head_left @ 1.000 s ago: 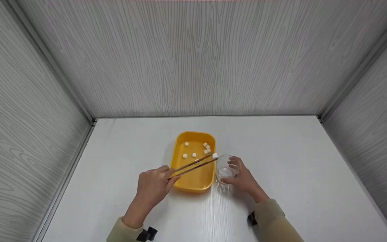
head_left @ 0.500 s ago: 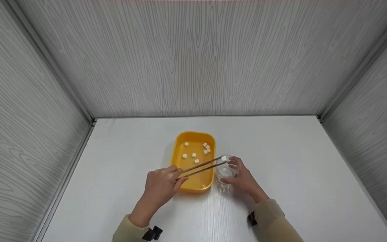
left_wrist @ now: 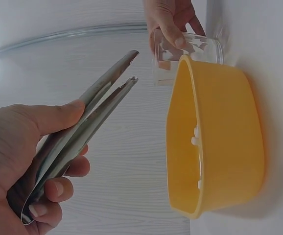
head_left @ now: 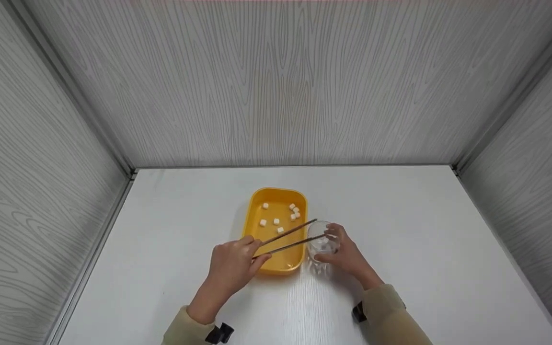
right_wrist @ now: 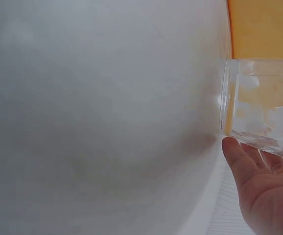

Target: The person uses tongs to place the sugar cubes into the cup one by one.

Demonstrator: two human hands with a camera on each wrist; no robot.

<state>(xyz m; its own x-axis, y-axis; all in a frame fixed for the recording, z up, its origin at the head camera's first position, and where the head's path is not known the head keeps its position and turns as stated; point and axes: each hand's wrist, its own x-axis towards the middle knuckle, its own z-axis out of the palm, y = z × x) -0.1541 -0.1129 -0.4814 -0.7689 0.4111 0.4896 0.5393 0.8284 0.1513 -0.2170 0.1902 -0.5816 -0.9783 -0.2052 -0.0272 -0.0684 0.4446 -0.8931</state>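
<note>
My left hand [head_left: 232, 263] holds metal tongs [head_left: 289, 232] by the sides, their two arms spread apart. The serrated tips reach over the mouth of a clear drinking glass [head_left: 321, 232], with nothing gripped between them. In the left wrist view the tongs [left_wrist: 78, 129] slant upward from the curled fingers. Around the right side of the glass, my right hand [head_left: 345, 254] has its thumb and fingers. Whitish shapes show through the glass wall. To its left, a yellow tray [head_left: 281, 261] contains several small white cubes [head_left: 263, 223].
The tray [left_wrist: 229, 142] stands close beside the glass on the white table [head_left: 199, 206]. Grey wood-grain panels [head_left: 276, 96] enclose the table at the back and both sides. Black wrist cameras [head_left: 220, 333] sit at the sleeves.
My left hand has moved right, carrying a white cube in the tongs from the tray's edge to over the glass. The tong arms have spread and the cube has left them. The right hand stayed still.
</note>
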